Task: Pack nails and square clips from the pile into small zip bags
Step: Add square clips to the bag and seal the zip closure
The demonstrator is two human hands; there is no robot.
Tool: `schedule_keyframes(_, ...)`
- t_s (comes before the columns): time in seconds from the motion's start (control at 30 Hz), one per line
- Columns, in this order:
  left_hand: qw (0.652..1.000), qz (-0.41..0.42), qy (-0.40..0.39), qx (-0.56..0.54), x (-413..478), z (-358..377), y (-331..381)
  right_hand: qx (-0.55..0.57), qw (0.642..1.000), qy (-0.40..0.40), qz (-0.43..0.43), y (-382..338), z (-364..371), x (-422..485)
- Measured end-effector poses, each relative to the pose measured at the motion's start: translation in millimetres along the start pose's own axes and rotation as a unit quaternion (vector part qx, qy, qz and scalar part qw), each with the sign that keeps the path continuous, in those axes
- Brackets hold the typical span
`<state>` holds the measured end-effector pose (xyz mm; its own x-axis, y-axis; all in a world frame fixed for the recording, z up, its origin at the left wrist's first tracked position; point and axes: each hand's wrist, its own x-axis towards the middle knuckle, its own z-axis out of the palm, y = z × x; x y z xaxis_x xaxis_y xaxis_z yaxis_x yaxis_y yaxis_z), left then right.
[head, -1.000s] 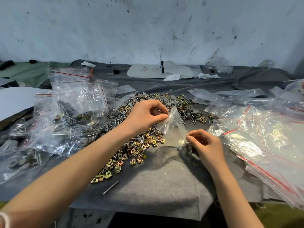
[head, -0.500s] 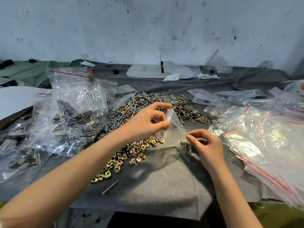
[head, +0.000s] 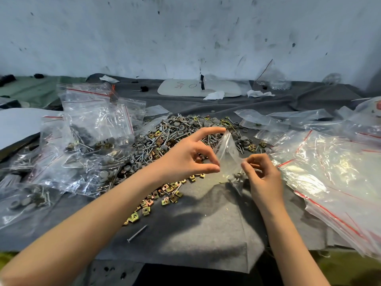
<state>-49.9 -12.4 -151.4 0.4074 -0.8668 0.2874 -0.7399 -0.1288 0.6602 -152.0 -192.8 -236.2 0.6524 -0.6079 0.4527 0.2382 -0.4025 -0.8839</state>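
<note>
Fingers (head: 206,159) and thumb of the left hand (head: 185,157) pinch the small zip bag (head: 227,153) at one edge, forefinger stretched to its top corner. I see the right hand (head: 266,178) pinching the opposite edge. The bag stands upright just in front of the pile (head: 181,129) of nails (head: 165,131) and square clips (head: 165,193). Behind the pile, a white sheet (head: 218,87) bears handwriting; I can read only an "O".
</note>
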Motion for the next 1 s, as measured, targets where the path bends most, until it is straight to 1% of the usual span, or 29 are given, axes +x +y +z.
schedule_keyframes(0.1,0.998,-0.019,0.061,-0.018,-2,2,-4,0.0,1.0,-0.014,0.018,3,0,1)
schedule_keyframes(0.17,0.996,-0.023,0.087,-0.022,-2,2,-5,-0.003,0.999,-0.031,0.021,6,0,1)
schedule_keyframes(0.23,0.994,-0.037,0.094,-0.05,-2,1,-5,-0.01,0.998,-0.053,0.023,8,1,2)
schedule_keyframes(0.3,0.994,-0.045,0.082,-0.048,-4,2,-6,-0.012,0.997,-0.069,0.026,9,1,1)
schedule_keyframes(0.4,0.996,-0.019,0.084,0.001,-4,5,-9,-0.013,0.997,-0.078,0.026,10,1,1)
schedule_keyframes(0.5,0.994,-0.01,0.104,-0.017,-3,6,-12,-0.015,0.996,-0.081,0.024,9,1,1)
schedule_keyframes(0.53,0.991,-0.011,0.123,-0.045,-2,7,-14,-0.013,0.997,-0.076,0.026,10,1,1)
schedule_keyframes(0.6,0.975,-0.029,0.193,-0.11,1,7,-19,-0.008,0.998,-0.06,0.031,10,1,1)
schedule_keyframes(0.63,0.966,-0.049,0.227,-0.113,3,7,-23,-0.006,0.998,-0.054,0.035,10,1,1)
schedule_keyframes(0.67,0.964,-0.077,0.246,-0.072,5,7,-28,-0.005,0.998,-0.05,0.037,11,1,1)
schedule_keyframes(0.7,0.966,-0.104,0.235,0.007,7,8,-35,-0.004,0.998,-0.048,0.039,11,1,1)
schedule_keyframes(0.73,0.969,-0.12,0.196,0.096,7,9,-41,-0.004,0.998,-0.047,0.04,11,1,1)
schedule_keyframes(0.8,0.969,-0.115,0.081,0.205,3,16,-47,-0.005,0.998,-0.05,0.039,10,1,1)
schedule_keyframes(0.83,0.962,-0.104,0.027,0.251,2,21,-48,-0.006,0.998,-0.051,0.038,10,1,1)
schedule_keyframes(0.87,0.949,-0.088,-0.009,0.304,2,26,-49,-0.008,0.998,-0.052,0.037,10,1,2)
schedule_keyframes(0.9,0.933,-0.074,-0.029,0.352,2,30,-49,-0.009,0.998,-0.052,0.038,9,1,2)
schedule_keyframes(0.93,0.923,-0.064,-0.032,0.378,2,32,-49,-0.01,0.998,-0.051,0.04,9,1,2)
schedule_keyframes(1.0,0.924,-0.06,-0.034,0.376,4,34,-46,-0.011,0.998,-0.052,0.044,9,1,2)
